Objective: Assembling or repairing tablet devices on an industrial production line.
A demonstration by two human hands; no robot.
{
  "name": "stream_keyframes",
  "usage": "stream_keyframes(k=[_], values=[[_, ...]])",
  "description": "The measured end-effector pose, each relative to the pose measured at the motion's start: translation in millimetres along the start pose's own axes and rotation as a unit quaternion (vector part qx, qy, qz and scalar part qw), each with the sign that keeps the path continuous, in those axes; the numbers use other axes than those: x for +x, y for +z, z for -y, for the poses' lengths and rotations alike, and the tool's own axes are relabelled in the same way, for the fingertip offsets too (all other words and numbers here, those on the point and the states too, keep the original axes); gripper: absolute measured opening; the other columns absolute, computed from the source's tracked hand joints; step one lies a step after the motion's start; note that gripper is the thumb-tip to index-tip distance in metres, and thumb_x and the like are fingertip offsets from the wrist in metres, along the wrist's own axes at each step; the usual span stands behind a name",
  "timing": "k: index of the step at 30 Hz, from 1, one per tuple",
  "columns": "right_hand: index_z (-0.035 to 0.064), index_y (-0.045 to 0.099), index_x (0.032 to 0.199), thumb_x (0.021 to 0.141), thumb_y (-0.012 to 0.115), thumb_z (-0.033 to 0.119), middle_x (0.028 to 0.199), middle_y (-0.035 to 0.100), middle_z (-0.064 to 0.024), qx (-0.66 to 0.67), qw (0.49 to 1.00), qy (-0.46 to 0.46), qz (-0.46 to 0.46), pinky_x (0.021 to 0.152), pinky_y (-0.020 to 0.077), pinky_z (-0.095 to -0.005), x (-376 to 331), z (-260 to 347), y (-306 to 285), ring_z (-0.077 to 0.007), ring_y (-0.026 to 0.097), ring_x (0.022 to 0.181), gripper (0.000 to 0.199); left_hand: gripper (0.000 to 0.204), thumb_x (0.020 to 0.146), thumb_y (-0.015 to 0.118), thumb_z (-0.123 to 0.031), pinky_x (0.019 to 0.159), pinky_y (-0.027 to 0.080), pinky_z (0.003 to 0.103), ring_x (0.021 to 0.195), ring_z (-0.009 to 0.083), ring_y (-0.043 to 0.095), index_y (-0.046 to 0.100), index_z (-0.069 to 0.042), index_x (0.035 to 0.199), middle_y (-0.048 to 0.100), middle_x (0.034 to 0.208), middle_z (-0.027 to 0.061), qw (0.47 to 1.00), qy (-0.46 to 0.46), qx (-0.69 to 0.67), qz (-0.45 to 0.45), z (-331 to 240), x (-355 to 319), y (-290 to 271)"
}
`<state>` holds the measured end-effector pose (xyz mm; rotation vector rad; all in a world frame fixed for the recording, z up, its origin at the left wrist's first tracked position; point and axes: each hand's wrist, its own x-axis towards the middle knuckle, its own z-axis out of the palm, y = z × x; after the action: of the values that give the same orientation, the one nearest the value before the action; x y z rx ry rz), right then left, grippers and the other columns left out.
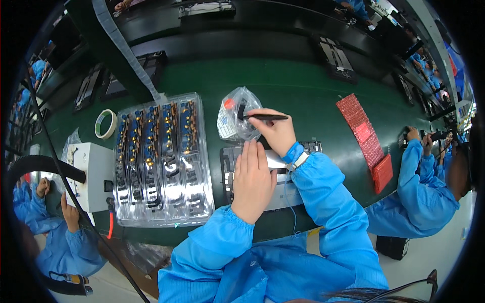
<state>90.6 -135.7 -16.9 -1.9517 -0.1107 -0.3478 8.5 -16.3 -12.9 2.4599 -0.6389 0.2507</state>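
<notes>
My left hand lies flat, fingers together, on a black fixture holding a silvery panel at the near edge of the green belt. My right hand is just beyond it, pinching black tweezers whose tip points left into a clear plastic bag of small parts. Both arms wear blue sleeves, and a wrist strap with a blue cord sits on my right wrist. The panel is mostly hidden under my hands.
A clear blister tray with several rows of small components lies left of the fixture. A tape roll and a white box sit further left. Red mesh strips lie to the right. Co-workers in blue sit at both sides.
</notes>
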Motion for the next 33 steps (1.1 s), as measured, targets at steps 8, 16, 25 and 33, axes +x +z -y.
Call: stream_keyframes(k=[8,16,25,33], values=[[0.0057,0.067,0.086,0.074,0.065,0.01,0.07,0.061,0.0006,0.038,0.998,0.034,-0.031,0.049,0.0338,-0.0208,2,0,-3,-0.004,0.043,0.057,0.013,0.058,0.073,0.062,-0.016,0.094,0.035,0.043,0.118,0.0366,0.036,0.038,0.01,0.119,0.037,0.124,0.0246,1.0,-0.002,0.001,-0.011,1,-1,0],[0.0107,0.068,0.088,0.07,0.067,0.013,0.07,0.063,-0.0103,-0.253,0.955,-0.151,-0.022,0.053,0.0443,-0.026,8,-2,7,-0.017,0.059,0.058,0.019,0.057,0.073,0.062,-0.016,0.095,0.034,0.044,0.118,0.0357,0.037,0.039,0.007,0.12,0.038,0.123,0.0227,1.0,-0.017,0.009,0.014,-1,-4,1],[0.0112,0.068,0.084,0.073,0.064,0.02,0.076,0.066,-0.0077,-0.161,0.986,-0.038,0.004,0.065,0.0444,-0.0298,12,-5,15,-0.0232,0.062,0.068,0.015,0.055,0.072,0.062,-0.015,0.094,0.034,0.044,0.117,0.0366,0.038,0.041,0.005,0.119,0.039,0.121,0.0226,1.0,-0.013,0.022,0.016,-2,-2,-3],[0.0029,0.066,0.088,0.076,0.063,0.008,0.075,0.06,0.0004,0.053,0.998,0.013,-0.025,0.054,0.0373,-0.0191,13,-5,3,-0.004,0.047,0.064,0.013,0.054,0.073,0.061,-0.013,0.094,0.034,0.044,0.115,0.0375,0.038,0.041,0.001,0.12,0.039,0.12,0.0232,1.0,-0.013,0.021,0.0,-2,1,-4]])
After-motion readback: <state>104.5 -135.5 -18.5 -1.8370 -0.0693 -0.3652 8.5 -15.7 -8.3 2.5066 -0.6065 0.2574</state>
